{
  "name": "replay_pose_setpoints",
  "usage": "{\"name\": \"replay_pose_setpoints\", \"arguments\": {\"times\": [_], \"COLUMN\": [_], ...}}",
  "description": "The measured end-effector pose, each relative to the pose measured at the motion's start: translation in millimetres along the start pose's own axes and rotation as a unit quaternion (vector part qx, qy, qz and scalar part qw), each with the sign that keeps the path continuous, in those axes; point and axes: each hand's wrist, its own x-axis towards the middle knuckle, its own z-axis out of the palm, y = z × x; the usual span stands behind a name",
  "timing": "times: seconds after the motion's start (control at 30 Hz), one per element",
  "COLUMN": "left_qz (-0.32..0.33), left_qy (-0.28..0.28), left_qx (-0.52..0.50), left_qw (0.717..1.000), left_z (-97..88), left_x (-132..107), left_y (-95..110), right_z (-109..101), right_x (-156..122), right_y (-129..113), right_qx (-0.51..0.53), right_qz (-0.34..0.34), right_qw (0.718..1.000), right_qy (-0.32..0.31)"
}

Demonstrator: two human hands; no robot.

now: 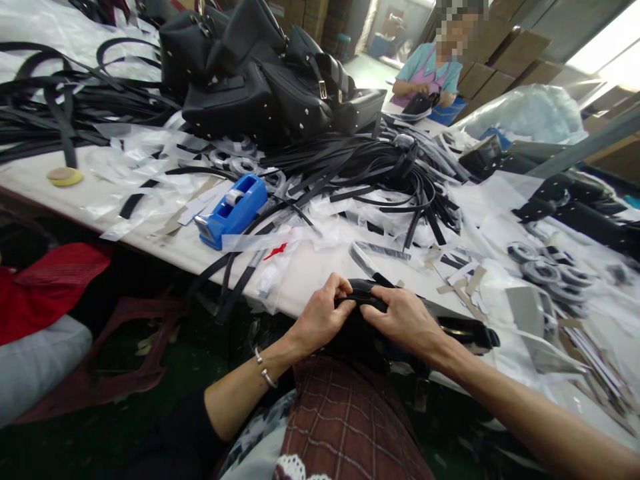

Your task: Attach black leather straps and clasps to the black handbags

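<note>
At the lower centre of the frame, the left hand (320, 319) and right hand (404, 319) meet at the near edge of the tabletop (320, 257), each grip closed on the same black strap (364, 294), fingers pinching its rounded end. A blue tape dispenser (231, 211) sits left of centre. Black bags (265, 73) are heaped at the upper middle, with a co-worker (429, 70) seated at the upper right.

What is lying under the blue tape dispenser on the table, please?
The blue tape dispenser sits on clear plastic scraps and paper strips on the white table; a black strap runs beside it. What lies directly beneath is covered.
</note>
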Motion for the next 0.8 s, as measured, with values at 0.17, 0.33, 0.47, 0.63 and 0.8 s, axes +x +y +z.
{"name": "replay_pose_setpoints", "arguments": {"times": [0.17,0.33,0.47,0.63,0.8], "left_qz": [0.000,0.000,-0.008,-0.023,-0.009], "left_qy": [-0.006,-0.006,-0.008,-0.046,-0.074], "left_qx": [-0.002,-0.011,-0.028,-0.042,0.023], "left_qw": [1.000,1.000,1.000,0.998,0.997], "left_z": [-0.8,1.4,2.6,-3.3,-19.3], "left_x": [3,6,9,17,22], "left_y": [-1,-1,-1,-3,0], "right_z": [8,14,14,3,-23], "right_x": [0,2,3,5,16], "right_y": [3,7,8,9,15], "right_qx": [0.010,0.028,0.029,0.036,0.112], "right_qz": [-0.011,-0.015,-0.012,-0.038,-0.067], "right_qw": [0.999,0.998,0.998,0.999,0.985], "right_qy": [0.044,0.063,0.056,0.008,-0.110]}}
